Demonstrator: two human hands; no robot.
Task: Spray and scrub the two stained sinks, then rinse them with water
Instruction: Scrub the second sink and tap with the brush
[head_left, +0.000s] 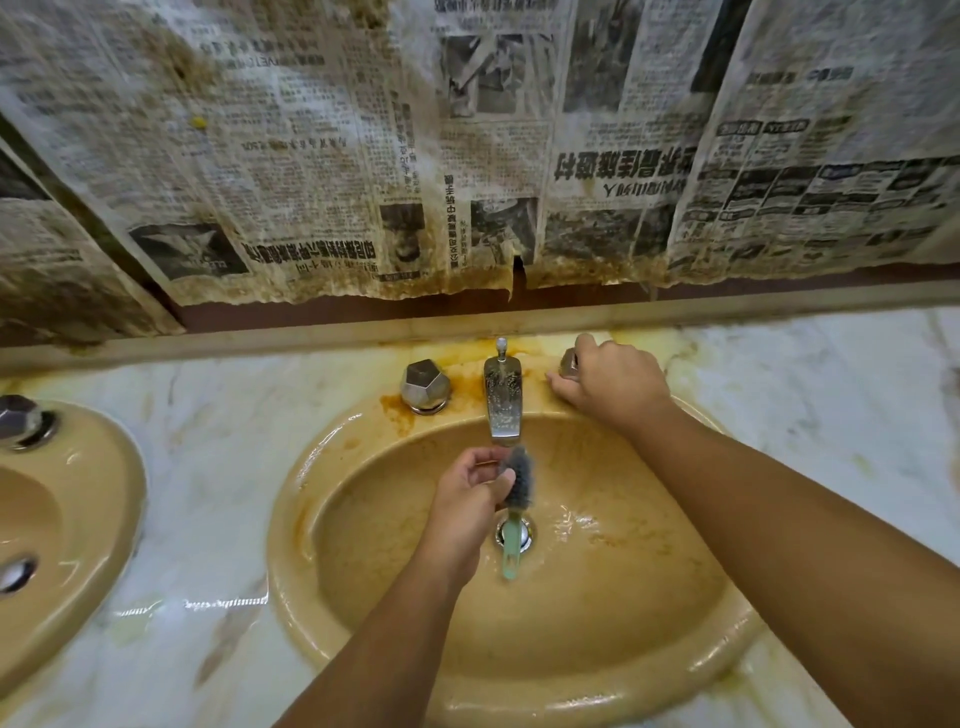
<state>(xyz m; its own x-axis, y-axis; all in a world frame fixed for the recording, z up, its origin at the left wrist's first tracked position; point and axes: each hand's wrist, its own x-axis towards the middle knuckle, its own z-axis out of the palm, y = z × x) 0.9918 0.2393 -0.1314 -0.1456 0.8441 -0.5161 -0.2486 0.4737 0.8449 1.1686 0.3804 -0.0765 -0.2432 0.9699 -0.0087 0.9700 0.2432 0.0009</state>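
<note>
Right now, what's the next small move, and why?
Probably turn the knob the right hand grips, to run water: the left hand holds the brush right under the spout, and the sink shows orange stains. I can't tell whether water flows yet.

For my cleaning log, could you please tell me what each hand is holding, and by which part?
The left hand pinches the brush by its bristled head, green handle hanging free; the right hand grips the right tap knob.
</note>
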